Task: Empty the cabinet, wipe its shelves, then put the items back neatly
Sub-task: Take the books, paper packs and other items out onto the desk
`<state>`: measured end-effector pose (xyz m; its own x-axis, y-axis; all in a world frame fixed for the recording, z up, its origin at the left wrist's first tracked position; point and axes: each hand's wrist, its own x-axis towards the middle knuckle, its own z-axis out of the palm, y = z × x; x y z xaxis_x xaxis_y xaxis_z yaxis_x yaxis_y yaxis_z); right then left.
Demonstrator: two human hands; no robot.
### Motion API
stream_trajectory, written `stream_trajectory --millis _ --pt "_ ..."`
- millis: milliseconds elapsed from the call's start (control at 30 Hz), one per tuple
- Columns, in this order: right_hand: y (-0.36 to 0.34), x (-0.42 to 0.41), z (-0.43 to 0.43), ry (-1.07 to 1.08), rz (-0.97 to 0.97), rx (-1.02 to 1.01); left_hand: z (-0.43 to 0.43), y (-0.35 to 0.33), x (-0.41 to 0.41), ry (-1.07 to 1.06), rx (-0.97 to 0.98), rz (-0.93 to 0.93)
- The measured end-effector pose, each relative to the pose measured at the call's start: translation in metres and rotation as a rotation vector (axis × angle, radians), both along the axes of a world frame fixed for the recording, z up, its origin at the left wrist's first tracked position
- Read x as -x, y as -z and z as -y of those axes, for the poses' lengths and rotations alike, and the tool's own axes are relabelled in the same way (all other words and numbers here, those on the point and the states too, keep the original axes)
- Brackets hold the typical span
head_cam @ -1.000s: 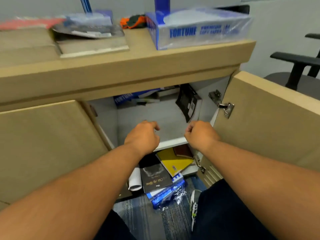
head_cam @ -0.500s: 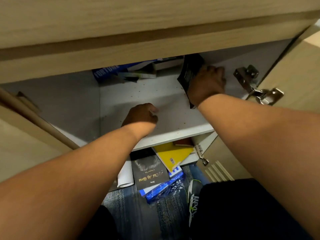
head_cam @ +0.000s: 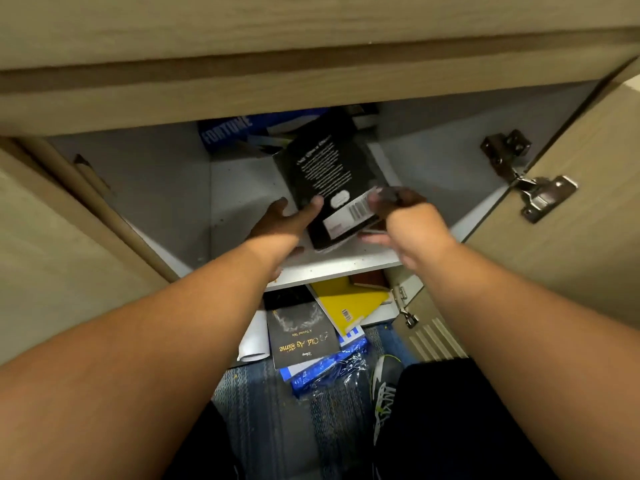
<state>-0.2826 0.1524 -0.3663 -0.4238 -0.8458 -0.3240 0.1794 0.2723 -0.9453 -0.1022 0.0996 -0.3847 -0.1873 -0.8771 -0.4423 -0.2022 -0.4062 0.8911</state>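
Dim, shadowed cabinet interior (head_cam: pixel 166 174), brighter forearms in front, wide-angle bending at edges, slight motion blur.

Blur smears the right grip (head_cam: pixel 406 218) on the black book (head_cam: pixel 329 174), whose small print is illegible.
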Motion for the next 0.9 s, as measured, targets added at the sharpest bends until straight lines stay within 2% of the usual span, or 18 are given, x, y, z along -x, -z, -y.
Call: stream_trajectory --millis 67,133,200,267,300,367,467,633,767,900 --pt "0.008 -0.007 -0.023 -0.124 0.14 0.074 -0.003 -0.005 -0.003 -0.044 -0.067 -0.211" --pt "0.014 -0.009 -0.034 -0.231 0.171 0.102 -0.005 -0.007 -0.006 -0.114 -0.059 -0.362" --pt "0.016 -0.006 -0.033 -0.288 0.031 0.082 -0.006 -0.004 -0.012 -0.172 0.043 -0.39" --pt "0.017 -0.006 -0.025 -0.318 -0.33 0.033 -0.004 -0.002 -0.02 -0.177 0.209 -0.29" --pt "0.015 -0.009 -0.019 -0.314 -0.432 0.034 -0.002 -0.002 -0.024 -0.162 0.288 -0.199" --pt "0.01 -0.019 -0.006 -0.256 -0.482 0.082 -0.001 -0.002 -0.027 -0.094 0.418 -0.055" --pt "0.007 -0.034 0.009 -0.171 -0.524 0.121 0.003 -0.002 -0.029 -0.095 0.518 -0.034" --pt "0.023 -0.036 0.001 -0.323 -0.686 -0.104 -0.006 0.017 -0.042 0.045 0.451 0.266" --pt "0.012 -0.039 -0.016 -0.294 -0.715 -0.059 -0.013 0.014 -0.047 -0.037 0.417 0.287" --pt "-0.017 -0.044 -0.048 -0.258 -0.748 -0.034 -0.036 -0.004 -0.055 0.027 0.508 0.333"
